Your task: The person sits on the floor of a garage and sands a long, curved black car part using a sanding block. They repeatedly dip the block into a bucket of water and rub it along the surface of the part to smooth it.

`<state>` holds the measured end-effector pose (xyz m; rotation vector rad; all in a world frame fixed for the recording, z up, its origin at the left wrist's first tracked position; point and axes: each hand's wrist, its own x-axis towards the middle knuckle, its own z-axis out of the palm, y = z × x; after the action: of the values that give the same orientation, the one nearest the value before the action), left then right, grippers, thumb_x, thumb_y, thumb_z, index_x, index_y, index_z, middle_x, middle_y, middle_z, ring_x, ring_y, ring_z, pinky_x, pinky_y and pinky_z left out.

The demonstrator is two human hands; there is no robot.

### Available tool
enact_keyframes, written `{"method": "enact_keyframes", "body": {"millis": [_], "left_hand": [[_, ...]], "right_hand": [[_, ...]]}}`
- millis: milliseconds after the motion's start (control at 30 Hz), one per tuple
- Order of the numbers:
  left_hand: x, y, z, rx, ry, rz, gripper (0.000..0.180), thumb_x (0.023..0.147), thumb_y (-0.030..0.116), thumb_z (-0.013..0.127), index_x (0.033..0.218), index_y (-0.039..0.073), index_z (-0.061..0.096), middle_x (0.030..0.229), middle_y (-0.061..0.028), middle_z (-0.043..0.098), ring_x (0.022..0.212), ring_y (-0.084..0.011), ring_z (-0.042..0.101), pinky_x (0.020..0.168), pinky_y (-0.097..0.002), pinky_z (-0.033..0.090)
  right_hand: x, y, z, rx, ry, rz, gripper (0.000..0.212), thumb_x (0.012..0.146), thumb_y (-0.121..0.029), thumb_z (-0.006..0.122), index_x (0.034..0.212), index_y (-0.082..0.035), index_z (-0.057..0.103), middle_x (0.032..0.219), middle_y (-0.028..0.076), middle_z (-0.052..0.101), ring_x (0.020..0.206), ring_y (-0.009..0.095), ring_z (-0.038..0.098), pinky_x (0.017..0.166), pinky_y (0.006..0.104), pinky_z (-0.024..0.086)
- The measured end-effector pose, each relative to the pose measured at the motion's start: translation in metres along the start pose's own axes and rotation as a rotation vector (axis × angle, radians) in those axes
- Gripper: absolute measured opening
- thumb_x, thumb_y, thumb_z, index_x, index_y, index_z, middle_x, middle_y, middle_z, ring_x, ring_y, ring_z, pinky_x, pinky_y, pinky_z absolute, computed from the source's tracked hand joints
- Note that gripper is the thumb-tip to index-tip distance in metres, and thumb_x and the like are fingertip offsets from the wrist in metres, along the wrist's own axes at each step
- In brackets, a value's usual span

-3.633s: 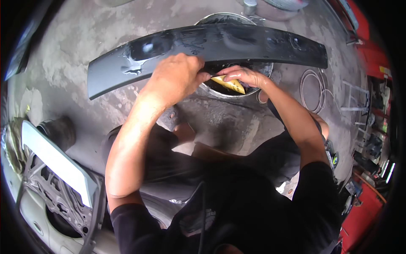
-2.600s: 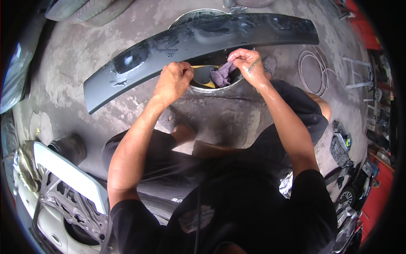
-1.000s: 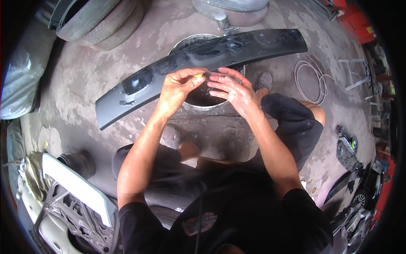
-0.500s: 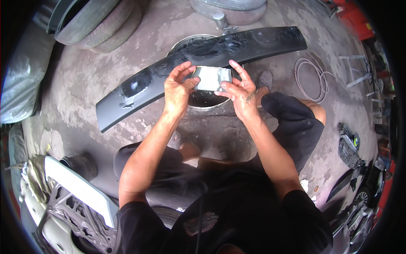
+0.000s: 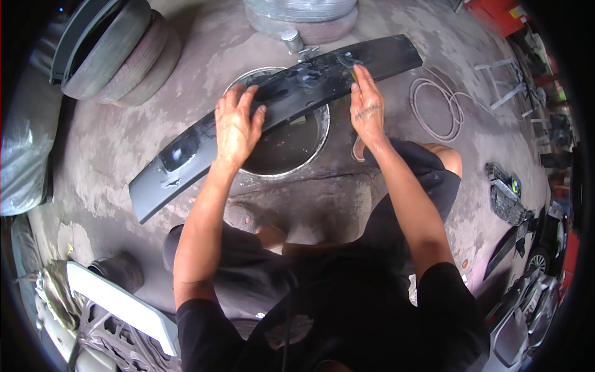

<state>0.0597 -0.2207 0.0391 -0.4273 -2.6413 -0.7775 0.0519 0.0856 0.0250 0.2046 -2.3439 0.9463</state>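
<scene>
A long, curved black panel (image 5: 286,99), wet and patched with grey, lies slantwise across a round tub (image 5: 326,130) of dark water. My left hand (image 5: 237,127) is over its near edge, fingers spread and resting on the surface; it holds nothing. Toward the panel's right part, my right hand (image 5: 368,111) has its fingers together around a thin flat pad (image 5: 355,75). Only the pad's yellowish edge shows; the palm side is hidden. In the tub, a small pale patch (image 5: 298,121) shows below the panel, too unclear to name.
A small metal can (image 5: 290,41) stands behind the panel, near stacked tyres (image 5: 304,26). More tyres (image 5: 114,74) lean at far left. A coiled hose (image 5: 437,111) lies on the floor at right. At lower left are a white panel (image 5: 121,304) and a black bucket (image 5: 118,271).
The pad, held up flat between both hands before, is now in my right hand alone, turned edge-on. My left hand has let go and come down on the panel. The view has shifted.
</scene>
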Motion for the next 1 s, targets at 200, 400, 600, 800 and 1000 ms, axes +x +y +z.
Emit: {"method": "enact_keyframes", "body": {"millis": [200, 400, 600, 800, 1000], "left_hand": [[0.001, -0.055, 0.045, 0.358, -0.203, -0.194, 0.063, 0.110, 0.055, 0.051, 0.157, 0.014, 0.053, 0.151, -0.0219, 0.057, 0.146, -0.0438, 0.047, 0.124, -0.0645, 0.031], [-0.009, -0.062, 0.042, 0.401, -0.160, -0.143, 0.062, 0.110, 0.054, 0.051, 0.157, 0.014, 0.055, 0.145, -0.0172, 0.061, 0.139, -0.0396, 0.052, 0.120, -0.0601, 0.035], [-0.004, -0.055, 0.046, 0.370, -0.116, -0.089, 0.060, 0.108, 0.052, 0.054, 0.154, 0.013, 0.058, 0.142, -0.0164, 0.063, 0.135, -0.0389, 0.052, 0.118, -0.0578, 0.036], [-0.010, -0.060, 0.036, 0.306, -0.124, -0.083, 0.059, 0.107, 0.049, 0.060, 0.152, 0.010, 0.060, 0.139, -0.0161, 0.064, 0.131, -0.0400, 0.054, 0.117, -0.0572, 0.036], [-0.011, -0.062, 0.039, 0.324, -0.095, -0.053, 0.059, 0.107, 0.048, 0.060, 0.152, 0.010, 0.060, 0.136, -0.0171, 0.065, 0.126, -0.0403, 0.057, 0.115, -0.0573, 0.038]], "right_hand": [[-0.053, 0.001, 0.086, -0.308, -0.348, -0.060, 0.053, 0.114, -0.025, 0.045, 0.160, 0.002, 0.046, 0.170, 0.026, 0.038, 0.162, 0.044, 0.026, 0.133, 0.0592, 0.014], [-0.035, 0.042, 0.045, -0.452, -0.448, -0.199, 0.048, 0.114, -0.027, 0.044, 0.156, -0.009, 0.056, 0.164, 0.018, 0.051, 0.158, 0.036, 0.039, 0.131, 0.0591, 0.023], [-0.050, 0.022, 0.073, -0.375, -0.336, -0.064, 0.054, 0.115, -0.032, 0.040, 0.154, 0.001, 0.055, 0.165, 0.023, 0.048, 0.159, 0.041, 0.035, 0.132, 0.0574, 0.020], [0.009, 0.063, 0.041, -0.464, -0.347, -0.017, 0.052, 0.115, -0.032, 0.041, 0.154, -0.002, 0.057, 0.166, 0.017, 0.049, 0.160, 0.035, 0.036, 0.132, 0.0577, 0.021], [-0.043, -0.014, 0.088, -0.207, -0.533, -0.189, 0.056, 0.115, -0.032, 0.042, 0.155, 0.006, 0.051, 0.169, 0.025, 0.041, 0.162, 0.042, 0.029, 0.133, 0.0578, 0.016]]}}
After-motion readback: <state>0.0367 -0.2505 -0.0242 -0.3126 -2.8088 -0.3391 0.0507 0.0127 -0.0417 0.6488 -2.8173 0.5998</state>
